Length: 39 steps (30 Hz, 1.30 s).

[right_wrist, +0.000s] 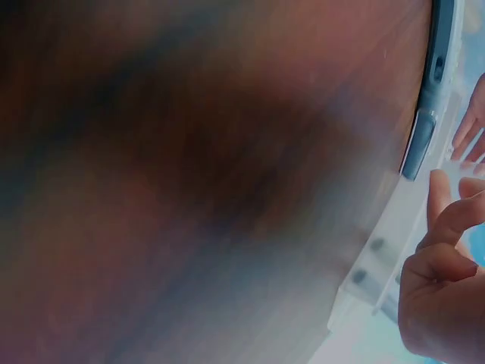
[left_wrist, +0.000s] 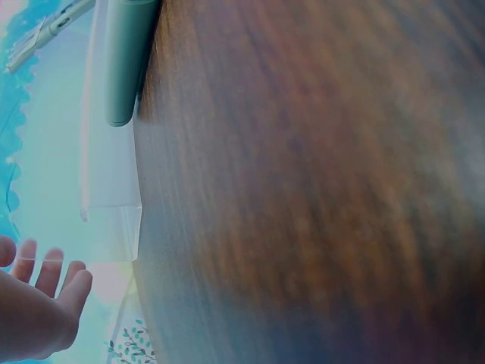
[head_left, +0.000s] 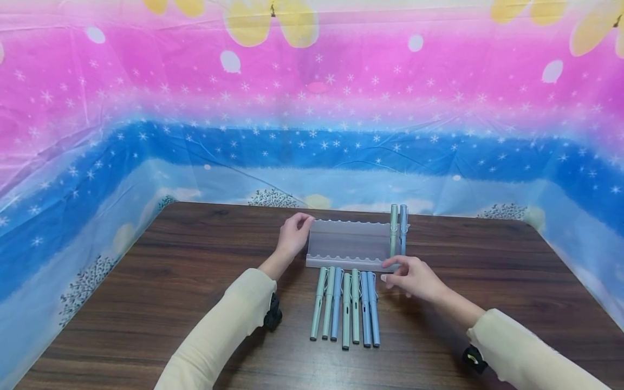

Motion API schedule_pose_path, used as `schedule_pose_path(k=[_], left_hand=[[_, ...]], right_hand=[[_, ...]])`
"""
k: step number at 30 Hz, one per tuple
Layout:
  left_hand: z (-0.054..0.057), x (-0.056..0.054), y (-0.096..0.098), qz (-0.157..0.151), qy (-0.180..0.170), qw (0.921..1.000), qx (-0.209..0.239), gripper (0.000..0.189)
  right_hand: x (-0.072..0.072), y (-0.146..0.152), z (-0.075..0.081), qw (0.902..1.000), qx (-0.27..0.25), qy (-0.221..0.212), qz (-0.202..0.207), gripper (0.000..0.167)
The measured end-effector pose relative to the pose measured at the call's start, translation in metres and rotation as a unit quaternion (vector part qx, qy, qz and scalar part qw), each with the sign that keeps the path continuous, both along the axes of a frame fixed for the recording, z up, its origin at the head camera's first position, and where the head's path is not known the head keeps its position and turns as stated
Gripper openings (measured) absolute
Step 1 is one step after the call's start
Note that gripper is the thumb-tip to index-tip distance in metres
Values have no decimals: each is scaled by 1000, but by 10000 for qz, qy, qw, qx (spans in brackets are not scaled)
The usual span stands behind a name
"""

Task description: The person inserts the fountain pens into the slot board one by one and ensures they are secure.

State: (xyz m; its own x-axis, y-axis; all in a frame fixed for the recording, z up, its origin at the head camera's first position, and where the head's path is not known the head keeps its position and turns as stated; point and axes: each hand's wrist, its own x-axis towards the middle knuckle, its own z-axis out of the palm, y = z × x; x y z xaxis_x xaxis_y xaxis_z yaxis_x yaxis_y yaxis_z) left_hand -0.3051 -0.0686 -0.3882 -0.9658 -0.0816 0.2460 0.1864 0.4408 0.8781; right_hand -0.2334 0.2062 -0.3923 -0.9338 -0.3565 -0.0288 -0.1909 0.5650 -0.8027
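A clear plastic pen rack (head_left: 348, 241) with scalloped edges stands tilted on the table. My left hand (head_left: 294, 234) pinches its upper left corner; in the left wrist view the fingers (left_wrist: 51, 277) show behind the clear sheet. A green pen (head_left: 394, 230) and a blue pen (head_left: 403, 230) lean side by side in the right-end notches. My right hand (head_left: 413, 277) is at the rack's front right corner, index fingertip right at the front lip, thumb apart, nothing held. Several green and blue clipped pens (head_left: 346, 311) lie in a row in front of the rack.
The dark wood-grain table (head_left: 205, 254) extends around the rack to its back edge. Behind it hangs a pink and blue patterned cloth (head_left: 341, 146), which also runs along both sides. Black bands sit near both sleeve cuffs (head_left: 502, 330).
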Motion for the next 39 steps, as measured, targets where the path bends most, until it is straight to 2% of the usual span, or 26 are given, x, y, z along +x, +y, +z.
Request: schedule_pose_path(k=[3, 7, 16, 20, 25, 28, 34, 39], left_hand=[[0, 0, 0, 6, -10, 10000, -12, 22], [0, 0, 1, 21, -40, 10000, -20, 22], [0, 1, 1, 24, -75, 10000, 31, 21], [1, 2, 1, 13, -101, 9999, 53, 22], [0, 1, 0, -36, -79, 10000, 44, 22], [0, 1, 0, -26, -74, 10000, 22, 22], [2, 2, 0, 0, -91, 10000, -10, 22], [1, 1, 0, 39, -107, 9999, -12, 22]], right_hand=[[3, -3, -1, 9996, 31, -166, -222, 34], [6, -7, -4, 9991, 184, -110, -373, 31], [10, -15, -10, 9988, 418, 196, -136, 31], [11, -19, -10, 9969, 633, 460, -60, 31], [10, -23, -11, 9900, 939, 1048, 98, 34], [9, -24, -11, 9870, 1045, 1212, 156, 33], [8, -23, -9, 9841, 1286, 1185, 317, 35], [7, -19, -7, 9893, 1127, 709, 600, 38]])
